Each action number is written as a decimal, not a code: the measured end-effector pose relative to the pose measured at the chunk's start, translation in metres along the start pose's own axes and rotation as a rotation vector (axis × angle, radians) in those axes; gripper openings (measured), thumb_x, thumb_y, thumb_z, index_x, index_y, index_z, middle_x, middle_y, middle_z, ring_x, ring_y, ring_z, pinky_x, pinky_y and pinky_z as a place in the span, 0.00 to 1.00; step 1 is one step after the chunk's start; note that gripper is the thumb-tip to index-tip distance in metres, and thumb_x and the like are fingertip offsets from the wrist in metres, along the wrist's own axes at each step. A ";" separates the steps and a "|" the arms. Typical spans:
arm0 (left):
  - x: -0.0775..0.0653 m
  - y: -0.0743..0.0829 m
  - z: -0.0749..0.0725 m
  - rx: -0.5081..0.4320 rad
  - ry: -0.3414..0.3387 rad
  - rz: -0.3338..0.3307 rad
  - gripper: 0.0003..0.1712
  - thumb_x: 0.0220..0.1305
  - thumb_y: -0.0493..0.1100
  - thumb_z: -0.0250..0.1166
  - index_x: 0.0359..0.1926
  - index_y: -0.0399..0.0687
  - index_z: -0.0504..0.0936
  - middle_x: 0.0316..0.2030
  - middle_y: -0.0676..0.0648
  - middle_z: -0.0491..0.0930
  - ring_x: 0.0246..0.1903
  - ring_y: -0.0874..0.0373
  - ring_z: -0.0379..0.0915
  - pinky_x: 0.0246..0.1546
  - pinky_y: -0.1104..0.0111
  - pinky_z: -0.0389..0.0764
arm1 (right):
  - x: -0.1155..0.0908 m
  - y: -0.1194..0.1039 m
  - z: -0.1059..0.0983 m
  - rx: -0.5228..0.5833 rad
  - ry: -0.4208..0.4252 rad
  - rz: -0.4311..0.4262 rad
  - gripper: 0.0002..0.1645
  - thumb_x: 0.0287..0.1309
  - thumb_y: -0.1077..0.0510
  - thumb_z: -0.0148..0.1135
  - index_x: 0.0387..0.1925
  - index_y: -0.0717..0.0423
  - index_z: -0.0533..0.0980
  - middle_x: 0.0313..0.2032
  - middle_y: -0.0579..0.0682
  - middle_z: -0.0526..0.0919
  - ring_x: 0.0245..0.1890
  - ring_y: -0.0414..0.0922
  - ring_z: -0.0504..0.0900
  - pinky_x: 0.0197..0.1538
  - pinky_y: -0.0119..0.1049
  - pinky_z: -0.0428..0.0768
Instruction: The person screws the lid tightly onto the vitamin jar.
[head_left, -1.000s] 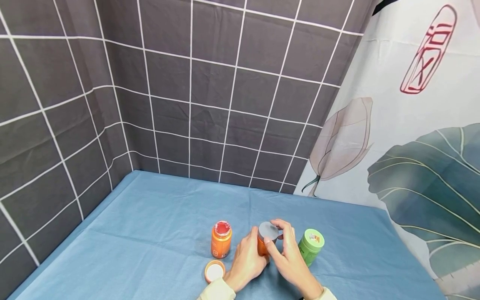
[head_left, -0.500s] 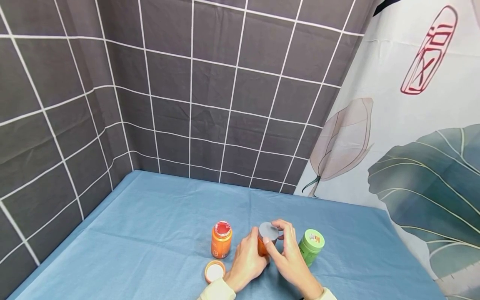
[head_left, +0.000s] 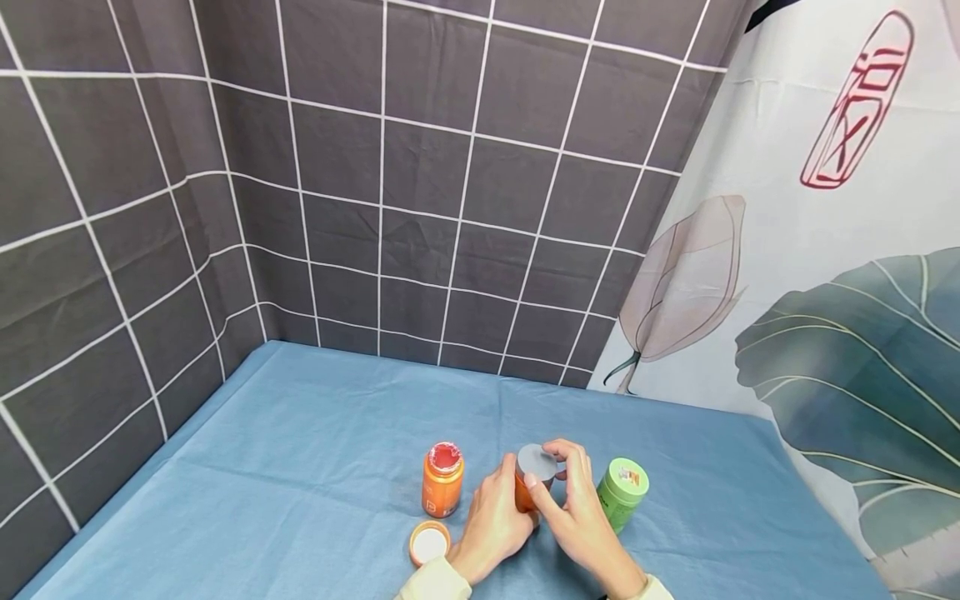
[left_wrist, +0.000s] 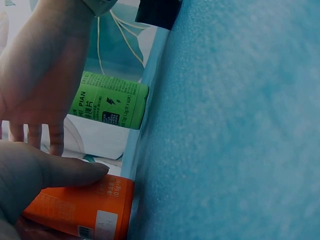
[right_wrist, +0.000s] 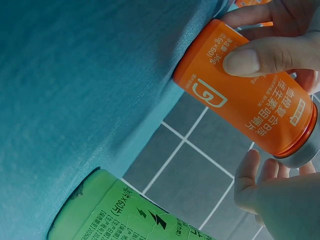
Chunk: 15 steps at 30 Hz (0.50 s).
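My left hand (head_left: 493, 523) grips the body of an orange pill bottle (right_wrist: 250, 100), its thumb lying along the label in the right wrist view. The bottle's base rests on the blue cloth. On top sits a grey lid (head_left: 536, 462), pinched at its rim between the thumb and fingers of my right hand (head_left: 583, 527). Left of the hands stands a second orange bottle (head_left: 441, 490), uncapped, with a torn seal around its red mouth. An orange cap (head_left: 430, 544) lies in front of it, white inner side up. Part of the gripped bottle is hidden behind my fingers in the head view.
Just right of my right hand stands a green bottle (head_left: 622, 493) with its lid on. Blue cloth (head_left: 315, 467) covers the table. A dark gridded curtain (head_left: 427, 167) hangs behind, and a white leaf-printed one (head_left: 787, 317) at the right.
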<state>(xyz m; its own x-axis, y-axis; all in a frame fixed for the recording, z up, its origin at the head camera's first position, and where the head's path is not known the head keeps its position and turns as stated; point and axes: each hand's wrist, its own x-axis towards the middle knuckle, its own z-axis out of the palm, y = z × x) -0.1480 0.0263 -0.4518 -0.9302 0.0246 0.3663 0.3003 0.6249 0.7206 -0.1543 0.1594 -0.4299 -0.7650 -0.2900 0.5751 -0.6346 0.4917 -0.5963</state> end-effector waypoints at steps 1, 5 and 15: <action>0.000 0.000 0.000 -0.001 0.000 0.001 0.26 0.36 0.38 0.71 0.40 0.50 0.70 0.29 0.54 0.74 0.24 0.61 0.69 0.25 0.69 0.71 | 0.000 0.000 0.000 -0.001 -0.001 0.000 0.26 0.56 0.59 0.60 0.55 0.52 0.63 0.54 0.47 0.65 0.50 0.41 0.61 0.46 0.32 0.65; 0.000 0.000 0.000 -0.004 -0.001 0.001 0.26 0.36 0.38 0.71 0.39 0.50 0.70 0.29 0.54 0.74 0.25 0.61 0.70 0.26 0.68 0.71 | -0.001 -0.001 0.001 -0.009 -0.004 0.012 0.28 0.57 0.58 0.60 0.58 0.49 0.61 0.56 0.46 0.64 0.52 0.43 0.60 0.48 0.34 0.64; -0.001 0.000 0.000 -0.007 0.006 -0.003 0.28 0.35 0.37 0.72 0.41 0.51 0.70 0.31 0.53 0.76 0.26 0.61 0.71 0.27 0.68 0.72 | -0.002 0.000 0.001 -0.002 -0.030 0.040 0.25 0.62 0.58 0.52 0.60 0.47 0.60 0.60 0.47 0.63 0.56 0.41 0.59 0.49 0.38 0.65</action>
<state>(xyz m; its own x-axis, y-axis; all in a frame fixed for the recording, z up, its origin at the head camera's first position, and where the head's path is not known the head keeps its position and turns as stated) -0.1472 0.0267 -0.4521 -0.9299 0.0182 0.3674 0.2990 0.6192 0.7261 -0.1531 0.1594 -0.4314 -0.7924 -0.2945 0.5341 -0.6036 0.5051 -0.6169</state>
